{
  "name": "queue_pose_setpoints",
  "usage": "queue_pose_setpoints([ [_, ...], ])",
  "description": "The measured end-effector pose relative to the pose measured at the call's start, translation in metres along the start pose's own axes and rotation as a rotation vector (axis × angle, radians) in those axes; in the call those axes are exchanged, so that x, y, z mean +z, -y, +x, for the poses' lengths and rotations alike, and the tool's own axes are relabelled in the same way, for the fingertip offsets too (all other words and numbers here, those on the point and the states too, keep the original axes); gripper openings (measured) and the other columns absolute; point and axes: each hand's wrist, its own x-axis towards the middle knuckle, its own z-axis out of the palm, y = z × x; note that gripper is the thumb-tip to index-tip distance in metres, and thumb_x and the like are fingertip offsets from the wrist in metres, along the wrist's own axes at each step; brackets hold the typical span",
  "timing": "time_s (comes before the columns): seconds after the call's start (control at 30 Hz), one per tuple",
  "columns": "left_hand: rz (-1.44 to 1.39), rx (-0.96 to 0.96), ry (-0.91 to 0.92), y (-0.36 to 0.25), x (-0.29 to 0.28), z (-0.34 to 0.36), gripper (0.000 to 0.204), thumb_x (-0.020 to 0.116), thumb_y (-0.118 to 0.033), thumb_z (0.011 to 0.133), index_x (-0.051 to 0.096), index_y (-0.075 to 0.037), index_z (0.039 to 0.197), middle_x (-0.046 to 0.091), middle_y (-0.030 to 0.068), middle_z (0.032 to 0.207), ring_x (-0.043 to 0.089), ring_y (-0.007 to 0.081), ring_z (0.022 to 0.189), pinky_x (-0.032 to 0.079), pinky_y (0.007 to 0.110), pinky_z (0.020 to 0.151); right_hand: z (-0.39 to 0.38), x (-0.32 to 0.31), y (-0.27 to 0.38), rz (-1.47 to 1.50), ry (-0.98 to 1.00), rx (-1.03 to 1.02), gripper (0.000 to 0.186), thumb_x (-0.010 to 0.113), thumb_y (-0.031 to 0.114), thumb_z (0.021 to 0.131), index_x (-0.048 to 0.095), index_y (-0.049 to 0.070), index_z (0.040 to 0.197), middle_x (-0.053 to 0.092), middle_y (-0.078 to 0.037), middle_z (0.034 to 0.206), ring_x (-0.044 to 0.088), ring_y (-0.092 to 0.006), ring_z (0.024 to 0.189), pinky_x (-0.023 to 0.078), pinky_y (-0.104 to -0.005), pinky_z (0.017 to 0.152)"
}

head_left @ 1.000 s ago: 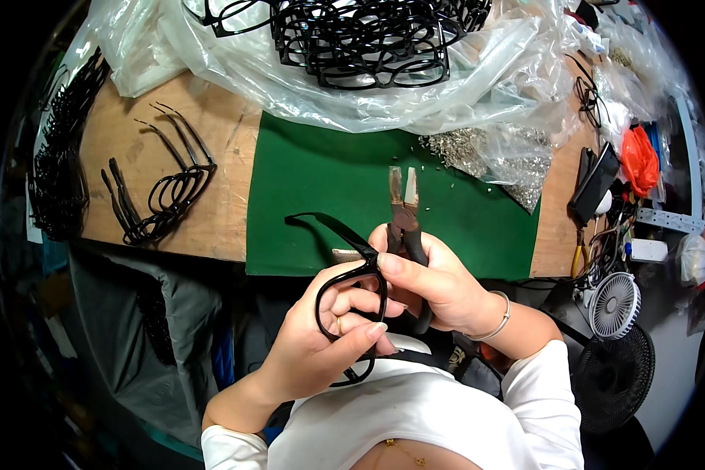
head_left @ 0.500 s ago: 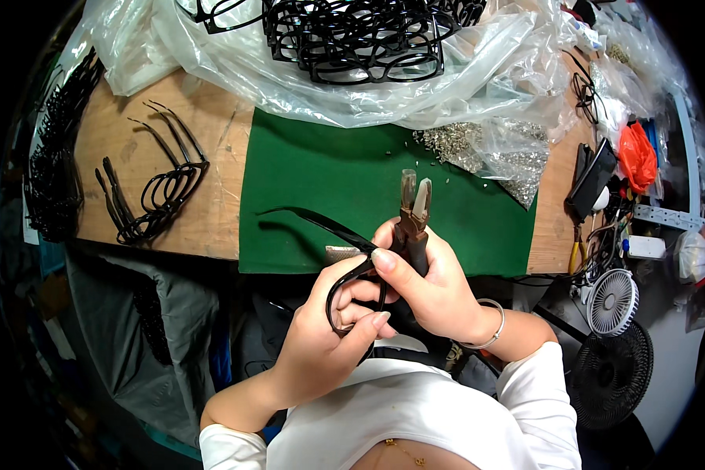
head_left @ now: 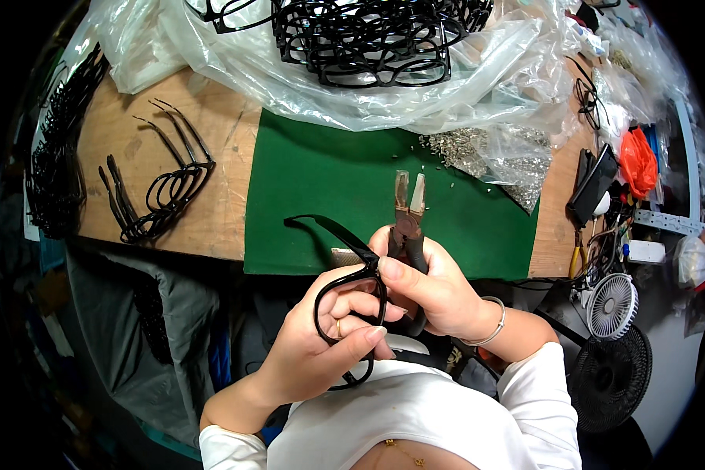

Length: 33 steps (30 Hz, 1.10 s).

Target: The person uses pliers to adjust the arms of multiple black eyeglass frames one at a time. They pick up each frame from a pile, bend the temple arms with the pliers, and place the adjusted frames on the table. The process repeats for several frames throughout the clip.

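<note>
My left hand is closed around the rim of a black eyeglass frame, just in front of my body. One temple arm stretches from the frame away toward the upper left, over the green mat. A pair of pliers rests in my right hand, its pale-tipped jaws spread and pointing away from me. With the thumb of that same hand I press the frame's corner, where the temple meets the front. The far lens rim shows partly below my left fingers.
Black frames are heaped on clear plastic at the back. Small metal pieces spill from a bag at the mat's far right. Several frames stand on the wooden table at left. A phone and fans are on the right.
The eyeglass frame has turned in my hands, so its lens rims face up more and the second rim shows. The pliers have tilted slightly to the left.
</note>
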Motion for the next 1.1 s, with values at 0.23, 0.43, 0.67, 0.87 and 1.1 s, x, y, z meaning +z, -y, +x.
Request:
queue_pose_setpoints([
  [0.23, 0.172, 0.07, -0.038, 0.009, 0.004, 0.002, 0.048, 0.046, 0.008, 0.082, 0.027, 0.001, 0.125, 0.052, 0.0134, 0.101, 0.058, 0.0119, 0.079, 0.047, 0.023, 0.072, -0.002, 0.006, -0.002, -0.278, -0.126, -0.168, 0.017, 0.051, 0.018, 0.087, 0.044, 0.003, 0.09, 0.046, 0.001, 0.07, 0.044, -0.0039, 0.058, 0.037, -0.0185, 0.051],
  [0.43, 0.166, 0.093, -0.053, 0.011, 0.003, 0.002, 0.048, 0.046, 0.009, 0.081, 0.027, 0.001, 0.125, 0.052, 0.0138, 0.101, 0.058, 0.0121, 0.079, 0.048, 0.024, 0.072, -0.001, 0.005, -0.004, -0.191, -0.121, -0.117, 0.018, 0.051, 0.019, 0.088, 0.044, 0.003, 0.091, 0.047, 0.001, 0.071, 0.045, -0.0042, 0.059, 0.038, -0.0187, 0.052],
  [0.67, 0.064, -0.069, -0.024, -0.008, 0.002, -0.004, 0.05, 0.049, 0.008, 0.08, 0.028, 0.001, 0.124, 0.054, 0.0166, 0.104, 0.06, 0.0146, 0.077, 0.049, 0.024, 0.069, -0.007, -0.008, 0.005, -0.211, -0.012, -0.063, 0.023, 0.054, 0.023, 0.086, 0.047, 0.003, 0.095, 0.049, 0.0, 0.08, 0.047, -0.0068, 0.072, 0.041, -0.022, 0.067],
  [0.87, -0.072, -0.127, 0.082, -0.015, -0.013, -0.012, 0.045, 0.05, 0.01, 0.079, 0.036, 0.001, 0.121, 0.057, 0.0164, 0.1, 0.061, 0.018, 0.076, 0.049, 0.025, 0.068, -0.027, -0.029, 0.025, -0.84, 0.255, 0.104, 0.032, 0.048, 0.03, 0.088, 0.049, -0.001, 0.097, 0.055, -0.01, 0.079, 0.054, -0.0182, 0.076, 0.043, -0.0302, 0.07],
  [1.1, -0.013, -0.15, 0.03, -0.013, -0.009, -0.014, 0.041, 0.049, 0.011, 0.077, 0.04, 0.005, 0.117, 0.057, 0.0194, 0.097, 0.061, 0.0217, 0.071, 0.051, 0.034, 0.066, -0.019, -0.019, 0.037, -0.908, 0.382, 0.123, 0.032, 0.047, 0.03, 0.088, 0.049, -0.001, 0.093, 0.054, -0.012, 0.077, 0.052, -0.0213, 0.068, 0.042, -0.0321, 0.061],
])
